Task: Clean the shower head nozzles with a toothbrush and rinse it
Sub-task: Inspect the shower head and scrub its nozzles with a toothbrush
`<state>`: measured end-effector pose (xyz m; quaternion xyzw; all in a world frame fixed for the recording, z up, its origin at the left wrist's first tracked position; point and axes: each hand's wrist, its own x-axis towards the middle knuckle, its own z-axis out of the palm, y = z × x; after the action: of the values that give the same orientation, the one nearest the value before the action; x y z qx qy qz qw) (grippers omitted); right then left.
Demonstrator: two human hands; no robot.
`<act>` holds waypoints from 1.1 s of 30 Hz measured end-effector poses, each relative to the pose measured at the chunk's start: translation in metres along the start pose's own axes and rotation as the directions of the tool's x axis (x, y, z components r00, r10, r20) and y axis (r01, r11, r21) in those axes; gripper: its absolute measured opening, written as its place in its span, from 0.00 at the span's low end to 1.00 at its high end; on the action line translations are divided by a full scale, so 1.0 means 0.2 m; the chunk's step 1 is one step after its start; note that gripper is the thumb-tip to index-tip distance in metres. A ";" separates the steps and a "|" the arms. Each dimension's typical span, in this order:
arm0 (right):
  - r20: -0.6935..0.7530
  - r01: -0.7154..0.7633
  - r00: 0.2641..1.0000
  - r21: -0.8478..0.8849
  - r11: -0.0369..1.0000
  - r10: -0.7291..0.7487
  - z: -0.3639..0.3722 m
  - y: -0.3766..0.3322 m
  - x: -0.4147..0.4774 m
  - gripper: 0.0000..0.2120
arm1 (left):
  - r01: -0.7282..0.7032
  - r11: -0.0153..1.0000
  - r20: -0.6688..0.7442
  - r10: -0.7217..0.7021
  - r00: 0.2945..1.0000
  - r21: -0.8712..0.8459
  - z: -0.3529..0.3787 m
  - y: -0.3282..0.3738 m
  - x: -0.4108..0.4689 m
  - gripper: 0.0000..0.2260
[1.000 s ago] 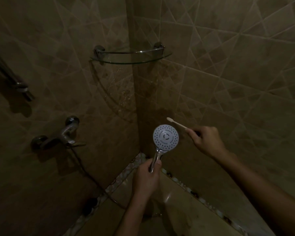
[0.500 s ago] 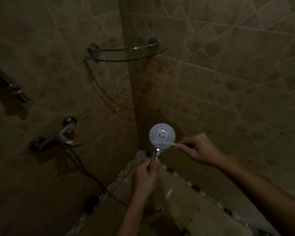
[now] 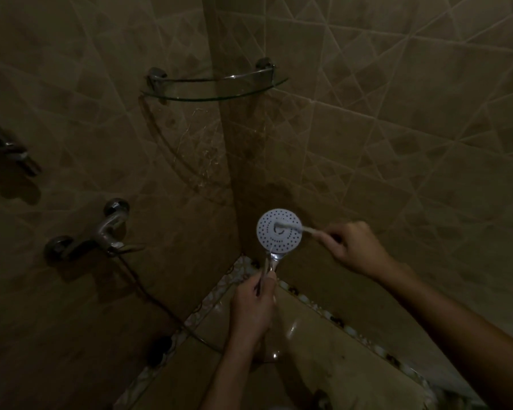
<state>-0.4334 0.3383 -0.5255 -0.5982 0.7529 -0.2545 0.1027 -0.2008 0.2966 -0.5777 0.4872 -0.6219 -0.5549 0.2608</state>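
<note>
A round white shower head [image 3: 280,239] with dotted nozzles faces me, held upright in the shower corner. My left hand [image 3: 253,309] grips its chrome handle from below. My right hand [image 3: 353,247] holds a pale toothbrush [image 3: 307,230] by its handle, to the right of the head. The brush lies across the upper middle of the nozzle face, bristle end touching near the centre.
Brown tiled walls meet in a corner behind the shower head. A glass corner shelf [image 3: 214,90] hangs above. A chrome mixer tap [image 3: 101,232] sits on the left wall, its hose [image 3: 148,294] trailing down to the floor. A dark floor drain [image 3: 160,346] lies at the lower left.
My right hand brought the toothbrush from above and beside the shower head down onto its face, first at the lower edge, now across the upper middle. The left hand stays on the handle.
</note>
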 end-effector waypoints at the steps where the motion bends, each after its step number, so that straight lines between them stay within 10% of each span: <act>1: -0.090 -0.037 0.995 -0.012 0.999 0.036 -0.01 0.02 0.02 0.12 | 0.008 1.000 0.004 -0.008 1.000 0.001 0.00 0.00 0.00 0.15; 7: 0.258 0.144 0.953 0.076 0.987 -0.159 -0.02 -0.05 -0.06 0.10 | 0.027 1.000 0.018 -0.026 0.999 -0.012 0.01 0.02 0.01 0.17; 12: -0.153 -0.081 0.985 0.010 0.997 0.082 -0.04 0.03 0.04 0.11 | 0.024 0.999 0.020 -0.024 1.000 -0.022 0.00 0.03 0.02 0.16; 18: 0.179 0.135 0.973 0.058 0.989 -0.143 0.01 0.01 -0.04 0.13 | 0.027 0.998 0.046 -0.024 0.999 -0.057 -0.01 0.03 0.02 0.13; 23: -0.201 -0.026 0.979 0.071 0.997 0.040 0.00 0.08 0.01 0.10 | 0.048 0.996 0.071 -0.043 0.997 -0.071 0.00 0.05 0.02 0.14; 28: 0.103 0.167 0.979 0.104 0.980 -0.178 0.02 0.03 -0.08 0.13 | 0.036 0.998 0.087 -0.032 0.996 -0.043 0.00 0.08 0.02 0.15; 33: -0.209 -0.020 0.978 0.032 0.999 0.027 -0.04 0.10 0.00 0.11 | 0.084 0.994 0.122 -0.075 0.990 -0.074 0.01 0.09 0.01 0.15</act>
<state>-0.4544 0.3440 -0.5296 -0.5575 0.7627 -0.3259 0.0347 -0.2091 0.2942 -0.5606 0.4670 -0.5939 -0.6170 0.2201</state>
